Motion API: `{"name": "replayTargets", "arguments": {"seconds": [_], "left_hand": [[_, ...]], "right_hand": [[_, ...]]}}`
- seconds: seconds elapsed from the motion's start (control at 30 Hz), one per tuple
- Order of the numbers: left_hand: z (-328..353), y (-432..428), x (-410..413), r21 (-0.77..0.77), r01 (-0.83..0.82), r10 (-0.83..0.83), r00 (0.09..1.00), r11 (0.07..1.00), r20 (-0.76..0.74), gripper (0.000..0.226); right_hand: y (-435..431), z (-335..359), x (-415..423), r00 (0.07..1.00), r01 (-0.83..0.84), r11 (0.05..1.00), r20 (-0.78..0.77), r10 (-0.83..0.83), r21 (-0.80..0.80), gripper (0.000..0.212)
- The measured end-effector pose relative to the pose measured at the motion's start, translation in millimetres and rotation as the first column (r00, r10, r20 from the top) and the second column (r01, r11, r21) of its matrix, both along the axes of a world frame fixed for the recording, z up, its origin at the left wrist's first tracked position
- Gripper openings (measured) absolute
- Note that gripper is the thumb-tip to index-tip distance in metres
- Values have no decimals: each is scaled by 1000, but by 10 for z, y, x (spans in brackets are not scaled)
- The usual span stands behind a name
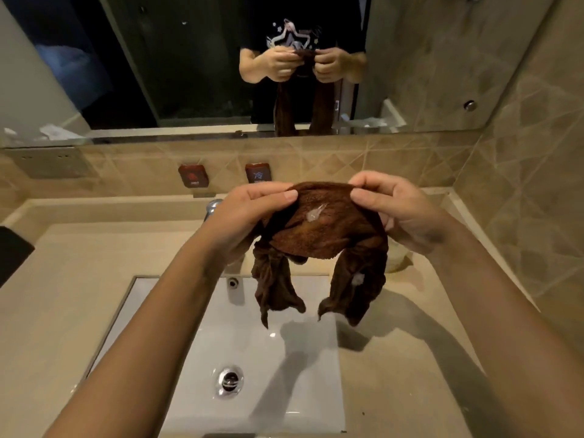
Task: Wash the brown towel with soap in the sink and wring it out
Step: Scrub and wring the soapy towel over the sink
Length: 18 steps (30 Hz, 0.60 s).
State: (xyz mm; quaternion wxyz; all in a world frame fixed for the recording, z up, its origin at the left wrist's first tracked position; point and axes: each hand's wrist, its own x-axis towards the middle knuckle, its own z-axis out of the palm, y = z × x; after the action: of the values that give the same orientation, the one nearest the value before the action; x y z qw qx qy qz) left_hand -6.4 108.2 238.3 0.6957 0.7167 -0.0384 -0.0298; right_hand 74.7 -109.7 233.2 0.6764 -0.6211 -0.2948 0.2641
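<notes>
I hold the brown towel up in the air above the white rectangular sink. My left hand grips its top edge on the left, and my right hand grips the top edge on the right. The middle of the towel is stretched between my hands, and its two ends hang down over the basin and the counter. A pale blob of soap sits on the stretched part, and a smaller foamy spot shows on the right hanging end.
The chrome tap stands behind the sink, partly hidden by my left hand. A chrome drain sits at the basin's bottom. Beige counter surrounds the sink. A mirror above shows my reflection. A tiled wall closes the right side.
</notes>
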Motion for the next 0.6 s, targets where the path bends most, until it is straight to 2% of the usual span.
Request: {"name": "replayTargets", "arguments": {"seconds": [0.1, 0.17, 0.23, 0.3, 0.37, 0.43, 0.47, 0.53, 0.6], "left_hand": [[-98, 299, -160, -92, -43, 24, 981, 995, -195, 42], [-202, 495, -267, -174, -97, 29, 933, 980, -358, 39], [-284, 671, -379, -195, -84, -13, 894, 977, -448, 23], [-337, 814, -471, -227, -42, -67, 890, 973, -451, 14], [-380, 921, -550, -265, -40, -81, 899, 964, -430, 14], [-441, 1031, -620, -289, -71, -59, 907, 955, -416, 15], [-494, 1092, -648, -287, -86, -40, 912, 954, -409, 14], [-587, 1197, -710, -248, -106, 3, 924, 963, -383, 13], [-644, 1276, -777, -188, -131, 59, 936, 974, -346, 14]], "right_hand": [[378, 20, -131, 997, 43, 998, 71, -39, -47, 6], [649, 14, -228, 992, 37, 995, 127, -25, -94, 12], [931, -13, -321, 984, 25, 980, 181, 11, -196, 13], [1206, -91, -416, 972, 45, 951, 232, 28, -305, 12], [1451, -199, -525, 968, 90, 939, 252, -4, -331, 14], [1636, -340, -633, 956, 192, 932, 275, -106, -308, 12], [1698, -420, -691, 924, 290, 908, 336, -182, -303, 11], [1769, -573, -859, 818, 520, 805, 436, -375, -285, 13], [1801, -683, -1092, 788, 611, 702, 371, -492, -367, 31]]}}
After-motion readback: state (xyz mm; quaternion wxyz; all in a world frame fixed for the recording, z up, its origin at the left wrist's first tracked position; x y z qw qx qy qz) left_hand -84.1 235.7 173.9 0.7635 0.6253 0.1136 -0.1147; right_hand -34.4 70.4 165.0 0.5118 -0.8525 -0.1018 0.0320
